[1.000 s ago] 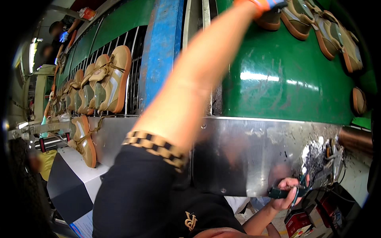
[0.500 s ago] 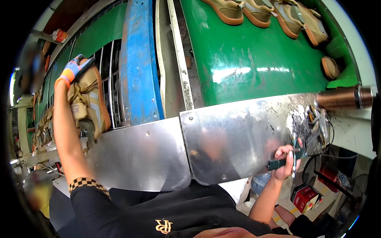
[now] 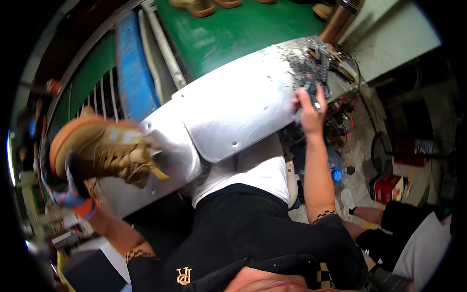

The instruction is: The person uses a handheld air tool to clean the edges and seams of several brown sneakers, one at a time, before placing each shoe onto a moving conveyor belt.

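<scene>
A tan lace-up shoe (image 3: 104, 148) with a gum-coloured sole is gripped at its heel by my left hand (image 3: 73, 187), which wears a grey, blue and orange glove with dark palm. The shoe lies tilted on its side above the left part of the metal worktop, its laces toward me, slightly blurred. My bare right hand (image 3: 310, 107) is closed around a small dark tool (image 3: 311, 88) at the worktop's right end. Its exact kind is too blurred to tell. A heap of dark scraps and metal tools (image 3: 321, 61) lies just beyond those fingers.
The bright metal worktop (image 3: 238, 107) spans the front. Behind it is a green conveyor belt (image 3: 214, 46) with more tan shoes (image 3: 197, 7). A blue beam (image 3: 134, 68) and metal rollers stand left. A copper-coloured cylinder (image 3: 338, 22) stands at the far right. Another person's legs (image 3: 384, 219) show lower right.
My left hand has lifted the shoe off the rollers, bringing it nearer and turning it. My right hand has moved to the tool heap. The whole view has swung.
</scene>
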